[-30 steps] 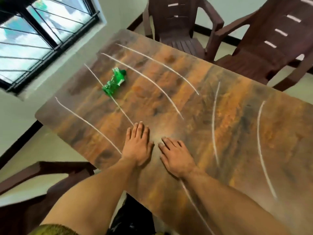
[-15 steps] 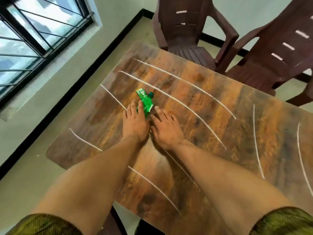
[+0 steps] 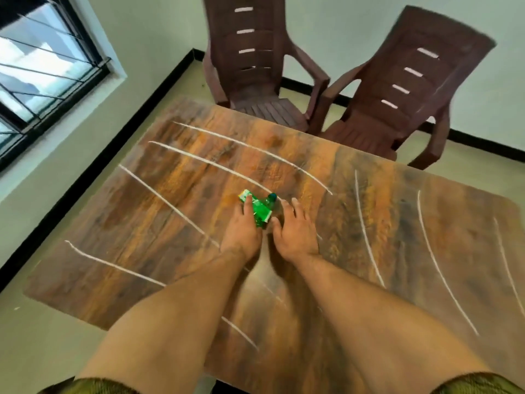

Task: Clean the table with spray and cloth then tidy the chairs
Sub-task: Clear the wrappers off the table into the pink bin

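Head view looks down on a wood-patterned tabletop (image 3: 170, 223), where both bare hands meet around a crushed green bottle (image 3: 260, 213) lying near its middle. Over the bottle's label the left hand (image 3: 241, 231) lays straight fingers (image 3: 249, 204), a grip spread rather than curled. Just beside it the right hand (image 3: 295, 234) rests with its grip spread too, thumb close to the bottle's lower end. Probably this litter is being gathered so the surface is free for wiping, since white streaks (image 3: 170, 206) cross the tabletop and want cleaning. Neither spray nor cloth is in sight. At the far edge stand a straight chair (image 3: 250, 66) and a skewed chair (image 3: 397, 115), not tucked in, left for the tidying step. Blur leaves the label's pale print unreadable, so no brand can be made out.
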`<action>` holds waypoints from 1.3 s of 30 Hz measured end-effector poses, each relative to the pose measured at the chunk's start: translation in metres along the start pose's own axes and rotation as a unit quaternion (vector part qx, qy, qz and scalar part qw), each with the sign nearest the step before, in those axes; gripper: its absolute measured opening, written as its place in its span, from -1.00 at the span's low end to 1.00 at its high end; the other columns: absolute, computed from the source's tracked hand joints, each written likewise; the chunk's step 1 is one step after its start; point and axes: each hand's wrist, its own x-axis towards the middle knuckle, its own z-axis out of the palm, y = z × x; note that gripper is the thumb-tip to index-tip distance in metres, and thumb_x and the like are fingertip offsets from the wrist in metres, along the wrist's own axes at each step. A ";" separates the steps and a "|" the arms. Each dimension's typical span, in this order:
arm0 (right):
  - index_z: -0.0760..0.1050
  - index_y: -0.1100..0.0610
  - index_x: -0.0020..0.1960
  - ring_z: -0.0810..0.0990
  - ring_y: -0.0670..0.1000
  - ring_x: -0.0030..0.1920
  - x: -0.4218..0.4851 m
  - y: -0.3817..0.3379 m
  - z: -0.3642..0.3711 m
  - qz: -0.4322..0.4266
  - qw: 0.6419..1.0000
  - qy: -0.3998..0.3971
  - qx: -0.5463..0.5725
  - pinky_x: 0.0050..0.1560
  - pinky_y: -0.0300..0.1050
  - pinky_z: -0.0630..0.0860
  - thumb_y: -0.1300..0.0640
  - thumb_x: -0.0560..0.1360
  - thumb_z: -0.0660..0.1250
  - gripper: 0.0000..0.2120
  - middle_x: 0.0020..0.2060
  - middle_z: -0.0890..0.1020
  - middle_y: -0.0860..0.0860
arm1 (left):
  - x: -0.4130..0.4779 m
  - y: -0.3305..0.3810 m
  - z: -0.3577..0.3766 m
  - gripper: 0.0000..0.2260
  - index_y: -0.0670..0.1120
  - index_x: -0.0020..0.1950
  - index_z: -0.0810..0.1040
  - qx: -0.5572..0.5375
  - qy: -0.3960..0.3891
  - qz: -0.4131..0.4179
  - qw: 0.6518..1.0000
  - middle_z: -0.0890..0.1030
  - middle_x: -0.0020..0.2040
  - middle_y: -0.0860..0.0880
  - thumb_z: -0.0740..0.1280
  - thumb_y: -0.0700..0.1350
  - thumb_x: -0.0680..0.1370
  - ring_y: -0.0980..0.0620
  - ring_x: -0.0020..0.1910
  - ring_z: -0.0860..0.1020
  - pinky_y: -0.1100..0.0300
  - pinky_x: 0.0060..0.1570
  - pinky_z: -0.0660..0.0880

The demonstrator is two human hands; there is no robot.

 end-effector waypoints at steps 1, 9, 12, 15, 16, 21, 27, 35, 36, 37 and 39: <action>0.19 0.10 0.58 0.28 0.22 0.51 -0.005 0.016 -0.009 0.020 0.999 0.001 0.028 0.46 0.13 0.26 -0.08 0.64 0.17 -0.43 0.56 0.24 0.16 | -0.008 0.021 0.017 -0.29 -0.16 0.64 0.00 -0.013 -0.006 0.026 1.000 0.24 0.51 -0.25 0.31 -0.13 0.59 -0.29 0.42 0.36 -0.07 0.38 0.32; 0.13 0.15 0.60 0.43 0.16 0.43 -0.087 0.205 -0.089 0.235 0.932 0.029 0.274 0.39 -0.09 0.32 -0.04 0.55 0.40 -0.25 0.45 0.44 0.17 | -0.109 0.185 0.167 -0.31 -0.19 0.62 0.08 -0.034 -0.052 0.161 0.985 0.20 0.55 -0.23 0.31 -0.21 0.55 -0.21 0.52 0.27 0.02 0.50 0.24; 0.17 0.15 0.59 0.49 0.17 0.37 -0.126 0.280 -0.115 0.274 0.908 0.055 0.312 0.30 -0.09 0.37 0.00 0.54 0.42 -0.26 0.39 0.51 0.18 | -0.149 0.240 0.217 -0.31 -0.15 0.63 0.07 -0.032 -0.085 0.174 0.981 0.16 0.58 -0.18 0.31 -0.15 0.56 -0.18 0.52 0.28 0.04 0.47 0.27; 0.16 0.17 0.58 0.47 0.20 0.39 -0.167 0.348 -0.136 0.300 0.902 0.065 0.303 0.31 -0.05 0.37 -0.03 0.54 0.42 -0.25 0.39 0.50 0.21 | -0.181 0.291 0.261 -0.27 -0.14 0.62 0.10 -0.025 -0.121 0.199 0.972 0.20 0.54 -0.16 0.35 -0.21 0.50 -0.20 0.47 0.36 -0.01 0.44 0.33; 0.14 0.17 0.59 0.46 0.20 0.40 -0.177 0.361 -0.139 0.305 0.903 0.060 0.295 0.32 -0.04 0.36 -0.04 0.55 0.40 -0.26 0.41 0.49 0.21 | -0.188 0.303 0.268 -0.25 -0.14 0.62 0.11 -0.020 -0.128 0.199 0.971 0.21 0.53 -0.15 0.33 -0.27 0.47 -0.20 0.45 0.37 -0.02 0.43 0.35; 0.12 0.18 0.60 0.39 0.22 0.45 -0.213 0.420 -0.158 0.315 0.919 0.056 0.231 0.41 0.00 0.31 -0.03 0.64 0.23 -0.37 0.49 0.38 0.22 | -0.209 0.349 0.306 -0.21 -0.17 0.60 0.14 0.028 -0.170 0.251 0.953 0.19 0.55 -0.15 0.30 -0.39 0.39 -0.22 0.47 0.35 0.03 0.43 0.32; 0.32 0.13 0.46 0.41 0.25 0.34 -0.250 0.491 -0.198 0.257 0.963 0.065 0.046 0.31 0.14 0.42 -0.03 0.65 0.12 -0.56 0.39 0.41 0.20 | -0.200 0.390 0.356 -0.26 -0.14 0.60 0.12 0.062 -0.185 0.301 0.934 0.23 0.50 -0.17 0.31 -0.32 0.44 -0.33 0.29 0.47 -0.14 0.27 0.45; 0.13 0.06 0.60 0.24 0.17 0.52 -0.248 0.606 -0.254 0.183 0.982 0.049 -0.010 0.42 0.13 0.33 -0.08 0.67 0.10 -0.46 0.56 0.24 0.13 | -0.185 0.486 0.428 -0.30 -0.15 0.60 0.09 0.113 -0.150 0.296 0.936 0.20 0.53 -0.20 0.33 -0.23 0.52 -0.33 0.38 0.39 -0.15 0.34 0.40; 0.11 0.07 0.60 0.23 0.18 0.52 -0.247 0.632 -0.262 0.171 0.984 0.042 -0.011 0.42 0.14 0.33 -0.08 0.67 0.10 -0.45 0.56 0.22 0.14 | -0.186 0.504 0.447 -0.31 -0.15 0.60 0.08 0.114 -0.143 0.288 0.940 0.20 0.53 -0.19 0.32 -0.24 0.53 -0.34 0.37 0.40 -0.16 0.32 0.41; 0.10 0.07 0.61 0.23 0.18 0.52 -0.246 0.650 -0.267 0.160 0.986 0.036 -0.012 0.42 0.15 0.34 -0.08 0.67 0.10 -0.44 0.56 0.21 0.14 | -0.187 0.517 0.461 -0.31 -0.14 0.60 0.08 0.113 -0.138 0.278 0.944 0.19 0.53 -0.19 0.31 -0.24 0.54 -0.33 0.36 0.41 -0.17 0.31 0.42; 0.09 0.06 0.61 0.23 0.19 0.52 -0.240 0.693 -0.283 0.130 0.991 0.025 -0.013 0.43 0.16 0.34 -0.08 0.67 0.10 -0.44 0.57 0.20 0.15 | -0.188 0.547 0.492 -0.33 -0.15 0.61 0.08 0.107 -0.122 0.260 0.952 0.19 0.54 -0.18 0.30 -0.23 0.55 -0.31 0.39 0.40 -0.16 0.34 0.41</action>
